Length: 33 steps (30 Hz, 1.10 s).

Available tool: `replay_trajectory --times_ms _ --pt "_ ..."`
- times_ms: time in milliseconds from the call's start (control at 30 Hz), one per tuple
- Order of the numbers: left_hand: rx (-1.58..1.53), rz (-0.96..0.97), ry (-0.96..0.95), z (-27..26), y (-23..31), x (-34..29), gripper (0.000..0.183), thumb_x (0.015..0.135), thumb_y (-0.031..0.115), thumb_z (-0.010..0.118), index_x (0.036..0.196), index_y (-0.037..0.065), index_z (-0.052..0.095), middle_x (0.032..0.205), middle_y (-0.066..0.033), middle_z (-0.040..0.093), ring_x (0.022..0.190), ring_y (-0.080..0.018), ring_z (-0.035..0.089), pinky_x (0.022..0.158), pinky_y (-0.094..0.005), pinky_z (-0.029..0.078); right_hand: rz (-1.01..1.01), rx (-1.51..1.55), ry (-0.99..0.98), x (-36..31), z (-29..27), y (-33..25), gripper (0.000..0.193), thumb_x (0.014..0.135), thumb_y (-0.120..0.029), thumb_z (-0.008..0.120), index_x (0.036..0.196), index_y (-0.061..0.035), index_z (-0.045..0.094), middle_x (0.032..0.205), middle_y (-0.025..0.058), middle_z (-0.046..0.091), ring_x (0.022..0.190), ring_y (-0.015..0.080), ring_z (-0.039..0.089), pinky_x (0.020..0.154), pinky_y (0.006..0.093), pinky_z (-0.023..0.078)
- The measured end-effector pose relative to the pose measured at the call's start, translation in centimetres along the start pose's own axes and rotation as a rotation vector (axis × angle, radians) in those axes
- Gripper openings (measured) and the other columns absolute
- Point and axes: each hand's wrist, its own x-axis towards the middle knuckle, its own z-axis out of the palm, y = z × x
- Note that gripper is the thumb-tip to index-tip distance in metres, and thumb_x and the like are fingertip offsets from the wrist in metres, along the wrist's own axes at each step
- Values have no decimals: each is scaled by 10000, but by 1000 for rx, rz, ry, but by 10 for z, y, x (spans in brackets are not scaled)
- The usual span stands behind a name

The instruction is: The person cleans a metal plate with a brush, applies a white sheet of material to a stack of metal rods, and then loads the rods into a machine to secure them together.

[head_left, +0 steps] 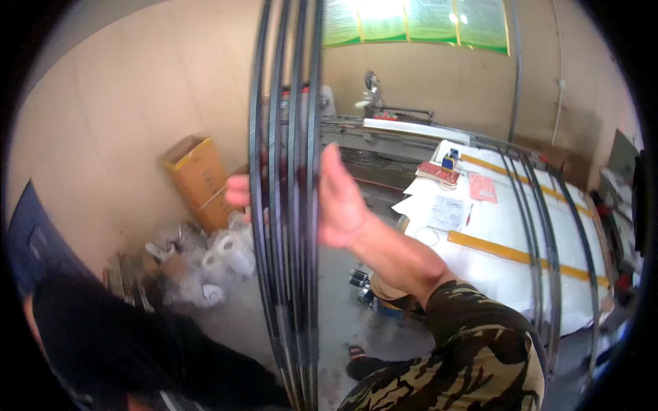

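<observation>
Several long, narrow dark strips (274,226) run side by side from the top edge of the view to the bottom, a little left of the middle. They bow slightly, and thin gaps show between them. My right hand (340,198) comes in from the right under a camouflage sleeve and holds the bundle from behind. Its thumb points up along the right side. The fingertips show past the left side, and the strips cover the rest of the fingers. I cannot see my left hand.
To the right, a white-covered table (497,222) bears yellow bars (521,255), more dark strips (550,257), papers and a pen. A cardboard box (203,181) leans by the wall, near plastic-wrapped white rolls (234,255). Dark cloth (137,342) fills the lower left. Machinery (373,103) stands behind.
</observation>
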Motion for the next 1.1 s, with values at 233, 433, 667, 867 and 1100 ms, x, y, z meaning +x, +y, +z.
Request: replay_trajectory --times_ms 233,433,667,867,1100 --pt "160 98 -107 -8 74 284 422 798 171 715 1189 46 618 1016 -219 656 944 -368 630 823 -467 508 -30 189 13 124 -212 62 897 947 -727 379 1569 -88 282 1577 246 337 1468 394 335 1191 501 320" --pt "253 212 -201 41 119 537 423 806 170 708 1199 43 613 1036 -227 655 967 -378 627 833 -474 507 -129 175 110 210 -425 82 863 961 -718 328 1568 -107 285 1583 254 322 1460 405 347 1197 520 313" --pt "351 358 -368 110 202 806 424 817 168 699 1210 39 608 1059 -236 653 993 -390 624 845 -481 505 -297 28 426 273 -613 57 875 944 -746 339 1545 -109 334 1580 261 322 1448 400 364 1189 542 314" --pt "476 544 -521 216 312 995 425 825 166 692 1220 35 604 1079 -244 652 1015 -401 622 854 -487 504 -495 52 587 289 -793 13 865 960 -731 318 1515 -70 372 1572 245 340 1438 378 383 1181 527 337" --pt "660 713 -683 335 435 1195 426 836 165 684 1232 32 598 1102 -253 651 1041 -413 619 866 -494 502 -652 30 897 287 -984 -42 866 992 -697 251 1516 -14 346 1574 206 364 1433 347 404 1184 498 346"
